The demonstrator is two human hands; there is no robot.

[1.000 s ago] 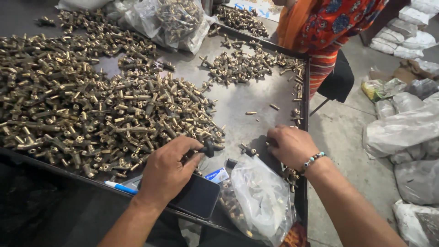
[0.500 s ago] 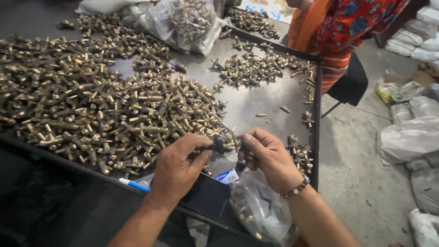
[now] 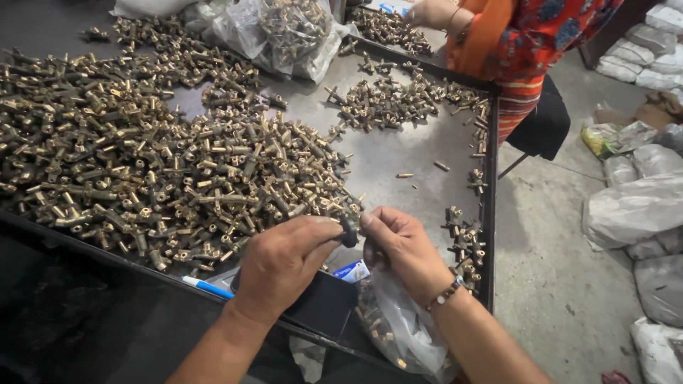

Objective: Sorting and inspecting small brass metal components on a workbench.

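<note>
My left hand [image 3: 284, 259] and my right hand [image 3: 402, 245] meet over the near edge of the metal tray [image 3: 398, 153]. Between their fingertips they pinch a small dark round part [image 3: 348, 231]. A big heap of brass fittings [image 3: 163, 163] covers the tray just left of my left hand. Below my right wrist hangs a clear plastic bag [image 3: 402, 323] holding small brass pieces. A dark phone [image 3: 324, 306] lies under my left hand at the tray's edge.
A blue and white pen [image 3: 206, 286] lies at the near rim. Smaller clusters of fittings [image 3: 388, 103] and a bag of them [image 3: 281, 32] lie farther back. Another person in red patterned clothing [image 3: 530, 43] works at the far corner. White sacks [image 3: 633, 206] line the floor on the right.
My hands came together from apart and now hold the small dark part between them, slightly higher over the tray. The view shifted a little.
</note>
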